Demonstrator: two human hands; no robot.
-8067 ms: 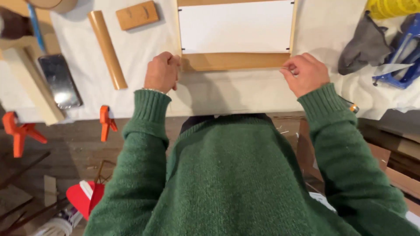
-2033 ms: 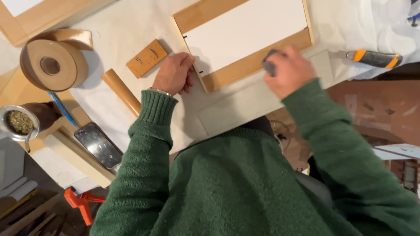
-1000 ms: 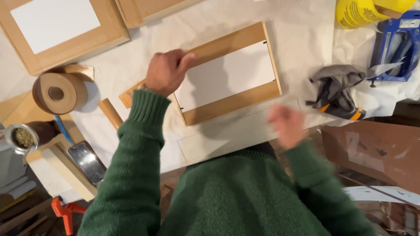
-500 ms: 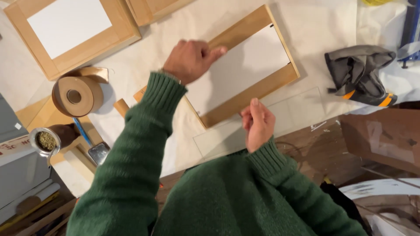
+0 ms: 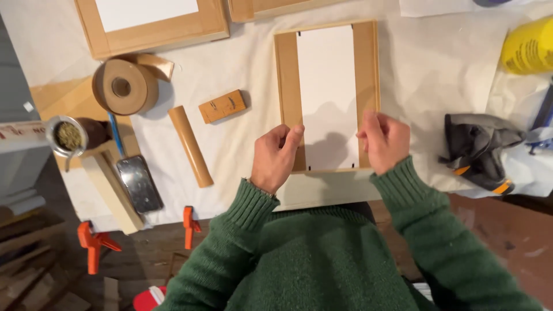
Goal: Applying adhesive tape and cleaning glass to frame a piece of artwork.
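Observation:
A wooden frame with a white backing panel lies upright in portrait on the white-covered table, straight ahead of me. My left hand hovers at the frame's lower left corner, fingers loosely curled, its fingertips by the left rail. My right hand is at the lower right rail, fingers bent, thumb near the panel's edge. Neither hand holds anything that I can see. Both arms wear green knitted sleeves.
Left of the frame lie a small wooden block, a wooden dowel, a roll of brown paper tape and a metal scraper. Another frame sits at top left. A grey cloth and yellow bottle are right. Orange clamps grip the table edge.
The frame has been turned from lying slanted to standing upright in portrait. My left hand came off its top and both hands now sit at its lower corners.

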